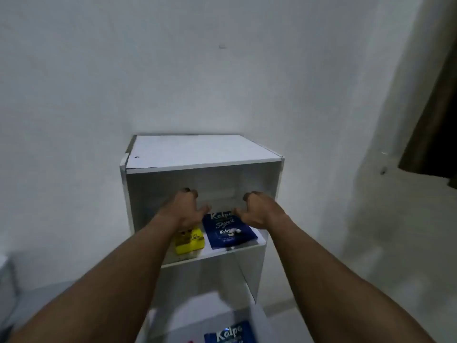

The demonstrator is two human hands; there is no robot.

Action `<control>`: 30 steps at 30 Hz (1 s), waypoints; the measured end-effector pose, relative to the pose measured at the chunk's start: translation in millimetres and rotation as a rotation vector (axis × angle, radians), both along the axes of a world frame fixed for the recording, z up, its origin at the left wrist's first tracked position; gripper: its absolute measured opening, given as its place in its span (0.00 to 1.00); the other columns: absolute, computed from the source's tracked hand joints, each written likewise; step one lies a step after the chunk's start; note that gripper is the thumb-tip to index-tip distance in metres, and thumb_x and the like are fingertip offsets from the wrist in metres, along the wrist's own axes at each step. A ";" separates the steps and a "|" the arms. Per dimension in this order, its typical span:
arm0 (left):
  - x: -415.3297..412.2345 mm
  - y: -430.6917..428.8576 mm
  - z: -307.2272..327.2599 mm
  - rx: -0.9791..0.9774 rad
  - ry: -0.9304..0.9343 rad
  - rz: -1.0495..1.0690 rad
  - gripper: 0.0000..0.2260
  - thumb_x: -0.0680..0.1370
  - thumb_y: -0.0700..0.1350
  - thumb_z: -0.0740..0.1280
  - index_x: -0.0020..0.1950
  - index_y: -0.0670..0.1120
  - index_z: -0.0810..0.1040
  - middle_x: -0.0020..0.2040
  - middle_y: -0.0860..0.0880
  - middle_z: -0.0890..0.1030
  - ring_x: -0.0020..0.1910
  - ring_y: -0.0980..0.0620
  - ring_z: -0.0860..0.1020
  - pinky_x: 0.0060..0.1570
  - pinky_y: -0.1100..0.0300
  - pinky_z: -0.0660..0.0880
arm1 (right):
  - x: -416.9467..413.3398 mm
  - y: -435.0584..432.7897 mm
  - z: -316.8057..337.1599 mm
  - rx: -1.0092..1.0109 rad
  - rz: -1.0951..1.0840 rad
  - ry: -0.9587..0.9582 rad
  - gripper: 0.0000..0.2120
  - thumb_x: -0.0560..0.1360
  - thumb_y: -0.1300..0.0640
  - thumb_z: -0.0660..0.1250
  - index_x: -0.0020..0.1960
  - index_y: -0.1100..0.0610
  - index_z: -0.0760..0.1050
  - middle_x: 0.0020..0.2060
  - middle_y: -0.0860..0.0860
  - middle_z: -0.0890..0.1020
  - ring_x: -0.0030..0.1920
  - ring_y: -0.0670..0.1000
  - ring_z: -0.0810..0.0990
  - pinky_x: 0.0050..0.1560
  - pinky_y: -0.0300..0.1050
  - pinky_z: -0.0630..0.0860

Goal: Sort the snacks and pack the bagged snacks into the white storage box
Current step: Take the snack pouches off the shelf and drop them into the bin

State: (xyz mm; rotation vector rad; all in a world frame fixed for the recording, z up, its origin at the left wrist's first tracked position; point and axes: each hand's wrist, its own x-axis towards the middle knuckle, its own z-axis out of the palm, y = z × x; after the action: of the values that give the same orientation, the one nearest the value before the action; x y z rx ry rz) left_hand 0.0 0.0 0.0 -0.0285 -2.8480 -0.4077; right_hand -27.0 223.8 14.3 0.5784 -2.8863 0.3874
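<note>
Both arms reach into the upper compartment of a white shelf unit [197, 154] set against a pale wall [148, 70]. The left hand [184, 211] has its grip spread, fingers curled, holding nothing and hovering over a yellow snack bag [189, 242]. The right hand [257, 211] is likewise loosely spread and empty, its thumb just beside the top of a blue snack bag [226, 231]. Both bags lie flat, side by side, on the upper shelf. A second blue bag [230, 331], blurred, lies lower down. That makes three bags: two blue, one yellow.
</note>
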 end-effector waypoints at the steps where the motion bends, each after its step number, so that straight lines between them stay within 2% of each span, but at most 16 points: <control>1: -8.2 -1.1 -3.8 -0.006 -0.009 0.026 0.35 0.75 0.67 0.58 0.70 0.42 0.71 0.69 0.41 0.74 0.65 0.43 0.75 0.62 0.48 0.74 | -12.7 -1.7 -6.3 0.003 0.019 -0.021 0.21 0.76 0.41 0.63 0.52 0.58 0.78 0.48 0.55 0.82 0.45 0.54 0.80 0.47 0.50 0.79; 4: -24.8 -6.4 -14.0 -0.005 -0.068 0.131 0.33 0.75 0.66 0.59 0.70 0.43 0.72 0.67 0.41 0.76 0.64 0.43 0.75 0.62 0.52 0.74 | -49.4 -6.4 -25.9 0.037 0.059 -0.075 0.20 0.76 0.42 0.62 0.53 0.59 0.78 0.48 0.56 0.82 0.44 0.55 0.79 0.46 0.49 0.80; 7: -44.5 -11.5 -32.4 -0.040 -0.131 0.198 0.33 0.77 0.65 0.58 0.74 0.45 0.67 0.72 0.42 0.70 0.69 0.43 0.70 0.66 0.54 0.70 | -86.2 -14.0 -51.6 0.041 0.106 -0.127 0.19 0.78 0.44 0.63 0.53 0.60 0.77 0.47 0.56 0.81 0.44 0.54 0.79 0.45 0.48 0.79; 9: -54.7 -13.9 -43.3 -0.026 -0.164 0.251 0.33 0.77 0.65 0.59 0.76 0.47 0.65 0.74 0.44 0.68 0.70 0.44 0.69 0.67 0.54 0.69 | -106.3 -18.6 -67.0 0.082 0.130 -0.155 0.19 0.79 0.44 0.62 0.57 0.60 0.76 0.51 0.57 0.80 0.47 0.55 0.79 0.47 0.47 0.79; 12: -71.3 -20.4 -63.6 0.015 -0.201 0.323 0.33 0.75 0.65 0.62 0.75 0.49 0.66 0.71 0.45 0.71 0.66 0.44 0.72 0.64 0.53 0.72 | -129.6 -26.9 -91.1 0.151 0.157 -0.211 0.23 0.80 0.45 0.61 0.67 0.60 0.70 0.60 0.58 0.75 0.56 0.57 0.76 0.51 0.46 0.75; 15: -78.3 -23.9 -83.7 0.062 -0.266 0.403 0.32 0.73 0.68 0.62 0.71 0.52 0.67 0.66 0.46 0.73 0.59 0.45 0.75 0.58 0.50 0.75 | -142.5 -33.1 -109.3 0.160 0.142 -0.284 0.28 0.79 0.43 0.63 0.73 0.59 0.66 0.65 0.58 0.71 0.62 0.58 0.74 0.59 0.47 0.74; 17: -82.0 -27.9 -95.8 0.100 -0.327 0.455 0.37 0.70 0.73 0.59 0.73 0.55 0.64 0.65 0.46 0.72 0.58 0.44 0.76 0.58 0.47 0.76 | -150.0 -37.9 -116.1 0.147 0.113 -0.331 0.31 0.77 0.43 0.65 0.74 0.58 0.64 0.67 0.58 0.71 0.63 0.58 0.74 0.60 0.46 0.74; 19: -88.9 -34.1 -101.3 0.202 -0.349 0.490 0.45 0.63 0.78 0.60 0.74 0.57 0.61 0.66 0.46 0.73 0.56 0.43 0.78 0.56 0.47 0.77 | -158.9 -43.5 -114.8 0.171 0.091 -0.373 0.33 0.75 0.43 0.67 0.74 0.57 0.63 0.66 0.58 0.70 0.64 0.58 0.72 0.58 0.47 0.73; 20: -93.3 -38.1 -102.7 0.249 -0.363 0.501 0.47 0.61 0.77 0.63 0.75 0.58 0.59 0.68 0.45 0.72 0.56 0.42 0.79 0.56 0.47 0.78 | -163.4 -45.7 -111.6 0.199 0.089 -0.396 0.34 0.73 0.44 0.68 0.74 0.56 0.63 0.65 0.58 0.69 0.64 0.58 0.71 0.58 0.48 0.72; 23: -102.8 -43.6 -98.1 0.346 -0.374 0.530 0.54 0.62 0.66 0.75 0.80 0.56 0.50 0.75 0.41 0.64 0.62 0.39 0.76 0.58 0.51 0.78 | -175.9 -49.9 -101.1 0.219 0.096 -0.446 0.33 0.71 0.45 0.72 0.71 0.56 0.65 0.62 0.58 0.72 0.60 0.58 0.74 0.55 0.49 0.75; 25: -109.4 -46.2 -96.5 0.399 -0.376 0.543 0.57 0.62 0.61 0.78 0.80 0.54 0.46 0.75 0.40 0.67 0.59 0.41 0.79 0.55 0.54 0.79 | -184.2 -51.5 -100.8 0.170 0.092 -0.471 0.37 0.69 0.44 0.75 0.71 0.55 0.64 0.62 0.57 0.73 0.60 0.58 0.75 0.54 0.48 0.76; 28: -117.6 -48.8 -98.2 0.460 -0.374 0.544 0.57 0.65 0.52 0.80 0.81 0.52 0.43 0.74 0.40 0.68 0.54 0.42 0.82 0.54 0.49 0.80 | -191.8 -54.0 -103.7 0.118 0.073 -0.500 0.50 0.64 0.44 0.79 0.77 0.53 0.55 0.69 0.59 0.71 0.66 0.61 0.71 0.63 0.55 0.74; 30: -119.9 -50.5 -99.0 0.503 -0.368 0.548 0.57 0.64 0.49 0.81 0.81 0.52 0.44 0.76 0.41 0.65 0.58 0.41 0.79 0.56 0.48 0.80 | -194.1 -55.8 -103.4 0.118 0.063 -0.514 0.56 0.65 0.44 0.79 0.80 0.53 0.48 0.73 0.60 0.65 0.72 0.63 0.64 0.68 0.58 0.69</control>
State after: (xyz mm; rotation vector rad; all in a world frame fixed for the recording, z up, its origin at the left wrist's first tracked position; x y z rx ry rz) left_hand -119.9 -50.5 -99.0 0.9827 -2.8227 -1.0621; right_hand -221.1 168.0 -89.1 0.6735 -3.4076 0.4304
